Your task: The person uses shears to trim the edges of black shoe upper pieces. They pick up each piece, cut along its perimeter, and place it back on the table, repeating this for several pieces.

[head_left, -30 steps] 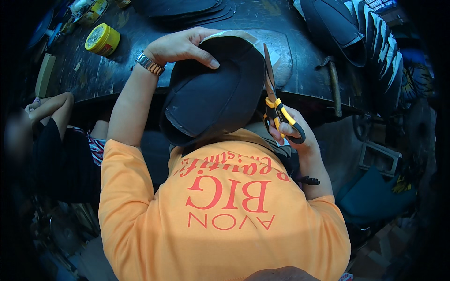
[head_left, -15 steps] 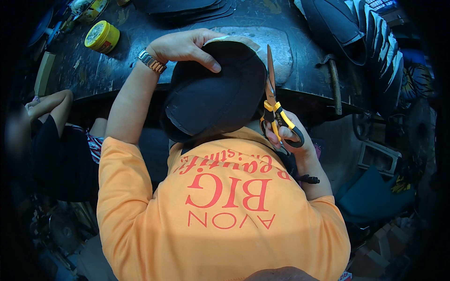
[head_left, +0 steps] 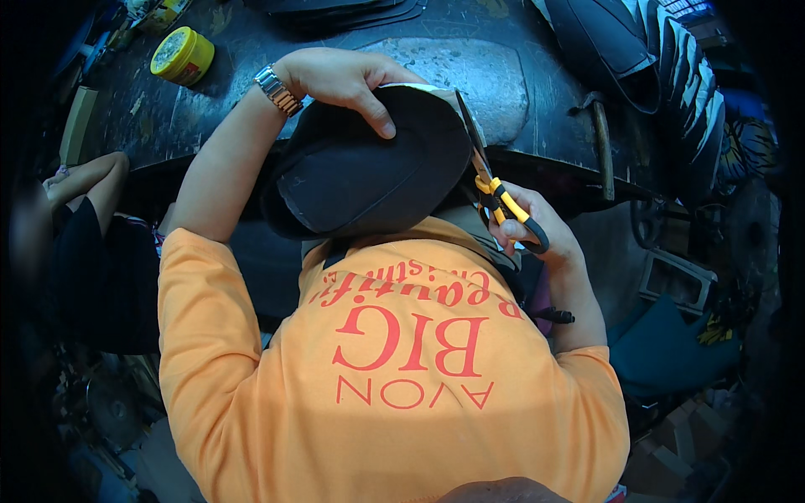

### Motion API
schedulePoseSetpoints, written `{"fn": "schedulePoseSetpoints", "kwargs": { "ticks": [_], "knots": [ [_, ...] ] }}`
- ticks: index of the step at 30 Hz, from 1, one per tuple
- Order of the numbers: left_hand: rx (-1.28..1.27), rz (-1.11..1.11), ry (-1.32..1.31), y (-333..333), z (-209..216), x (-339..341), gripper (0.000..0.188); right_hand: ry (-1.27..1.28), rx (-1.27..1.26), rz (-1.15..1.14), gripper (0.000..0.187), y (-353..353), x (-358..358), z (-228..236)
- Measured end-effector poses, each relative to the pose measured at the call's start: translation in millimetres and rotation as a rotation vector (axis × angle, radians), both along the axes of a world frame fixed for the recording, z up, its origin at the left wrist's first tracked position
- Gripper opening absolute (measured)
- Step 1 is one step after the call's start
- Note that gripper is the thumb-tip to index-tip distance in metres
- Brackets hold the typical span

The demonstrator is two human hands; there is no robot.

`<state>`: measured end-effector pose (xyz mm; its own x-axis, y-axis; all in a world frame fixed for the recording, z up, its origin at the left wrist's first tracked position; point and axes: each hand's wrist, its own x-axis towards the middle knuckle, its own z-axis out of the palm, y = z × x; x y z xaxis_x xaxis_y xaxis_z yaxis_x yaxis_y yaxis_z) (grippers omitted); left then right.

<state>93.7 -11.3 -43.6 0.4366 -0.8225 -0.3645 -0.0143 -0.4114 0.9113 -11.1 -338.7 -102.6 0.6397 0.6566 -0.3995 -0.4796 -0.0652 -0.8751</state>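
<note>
My left hand [head_left: 340,77] is closed on the far edge of a black fabric shoe upper [head_left: 369,168]. The thumb lies on the dark face and the other fingers are hidden behind. A pale lining strip [head_left: 432,89] shows along that far edge. In my right hand [head_left: 537,222] are scissors [head_left: 486,178] with yellow and black handles. Their blades point away from me along the upper's right edge, tips by the pale strip. Whether the blades are cutting into the material I cannot tell. The upper hangs between my body and the table.
On the dark worktable [head_left: 251,50] lies a pale flat slab [head_left: 495,92]. A yellow tub [head_left: 183,57] stands left. A hammer [head_left: 602,147] rests at the right edge, near stacked black uppers [head_left: 604,50]. Flat black pieces [head_left: 344,15] lie farther back. Another person's limb [head_left: 101,184] shows left.
My left hand has drawn the upper a little left and nearer. The scissors have tilted left, and their tips now reach the upper's pale edge.
</note>
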Motion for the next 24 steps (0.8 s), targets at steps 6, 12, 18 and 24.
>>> {"fn": "schedulePoseSetpoints", "kwargs": {
  "ticks": [6,12,18,24],
  "knots": [
    [-0.056,-0.119,-0.005,-3.7,-10.7,5.4,0.048,0.023,0.001,0.061,0.045,-9.3,-2.0,1.1],
    [0.010,-0.171,0.045,-12.3,-10.6,11.3,0.042,0.053,-0.038,0.041,0.048,-10.7,-5.0,-2.3],
    [0.045,-0.112,0.171,-15.6,-6.4,11.7,0.038,-0.093,0.084,0.036,0.051,-1.6,-5.2,-14.7],
    [-0.001,-0.130,0.188,-18.2,-17.3,10.3,0.037,-0.018,-0.066,-0.014,0.042,-9.1,-5.2,-10.2]
  ]
}}
